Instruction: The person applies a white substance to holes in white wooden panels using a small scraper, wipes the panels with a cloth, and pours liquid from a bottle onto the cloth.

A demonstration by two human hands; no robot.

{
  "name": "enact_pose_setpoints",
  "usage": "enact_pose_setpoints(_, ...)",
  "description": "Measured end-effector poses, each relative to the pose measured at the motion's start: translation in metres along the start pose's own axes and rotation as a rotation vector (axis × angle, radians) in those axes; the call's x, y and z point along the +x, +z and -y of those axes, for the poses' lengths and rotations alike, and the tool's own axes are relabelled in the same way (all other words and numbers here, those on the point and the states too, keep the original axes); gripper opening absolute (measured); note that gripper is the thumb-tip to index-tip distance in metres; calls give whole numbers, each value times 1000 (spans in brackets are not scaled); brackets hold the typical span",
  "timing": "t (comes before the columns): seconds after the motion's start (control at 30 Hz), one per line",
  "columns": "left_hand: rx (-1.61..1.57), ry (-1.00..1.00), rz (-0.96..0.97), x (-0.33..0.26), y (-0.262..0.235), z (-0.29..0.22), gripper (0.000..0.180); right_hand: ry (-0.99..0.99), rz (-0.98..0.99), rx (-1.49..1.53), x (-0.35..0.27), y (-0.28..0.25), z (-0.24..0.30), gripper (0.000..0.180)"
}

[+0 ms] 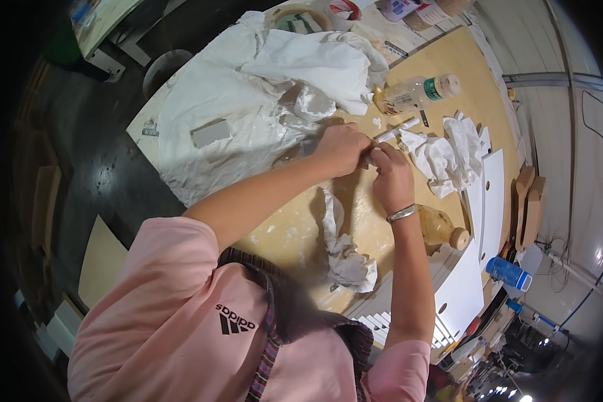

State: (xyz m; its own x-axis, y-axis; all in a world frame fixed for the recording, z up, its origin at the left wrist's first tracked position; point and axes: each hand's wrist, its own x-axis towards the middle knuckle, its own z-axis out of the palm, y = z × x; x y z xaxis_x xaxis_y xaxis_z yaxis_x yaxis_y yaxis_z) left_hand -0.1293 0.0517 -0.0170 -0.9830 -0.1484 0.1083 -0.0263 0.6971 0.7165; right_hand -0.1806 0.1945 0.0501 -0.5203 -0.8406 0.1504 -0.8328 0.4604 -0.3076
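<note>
A green-labelled clear plastic bottle (409, 96) lies on its side; a rumpled white cloth (308, 63) spreads to its left, crumpled white tissue (454, 159) lies just below it, and a tan-capped amber bottle (437, 225) and a blue bottle (506, 273) lie farther below.

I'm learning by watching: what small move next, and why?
Perhaps ease the right hand slightly back: it meets the left hand, hiding whatever lies between, and a crumpled white wad lies close on its right.
</note>
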Motion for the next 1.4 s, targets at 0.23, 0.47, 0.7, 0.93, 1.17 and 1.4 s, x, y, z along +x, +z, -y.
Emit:
enact_pose_setpoints(0.23,-52,-22,-60,-7,6,-3,4,16,41,-36,-5,-2,-1,42)
enact_pose_setpoints(0.47,37,55,-150,-13,14,-5,13,453,373,-44,10,1,-8,37)
enact_pose_setpoints(0.7,142,77,-182,-12,24,-6,12,204,263,-111,0,1,-5,35)
enact_pose_setpoints(0.93,-74,174,-597,-9,56,27,12,-79,79,-49,11,-20,-7,35)
enact_pose_setpoints(1.17,7,74,-40,-6,7,1,5,573,-313,959,27,-58,5,29)
enact_pose_setpoints(1.4,27,92,-89,-12,-18,-20,13,1002,-340,1291,-30,19,-22,32)
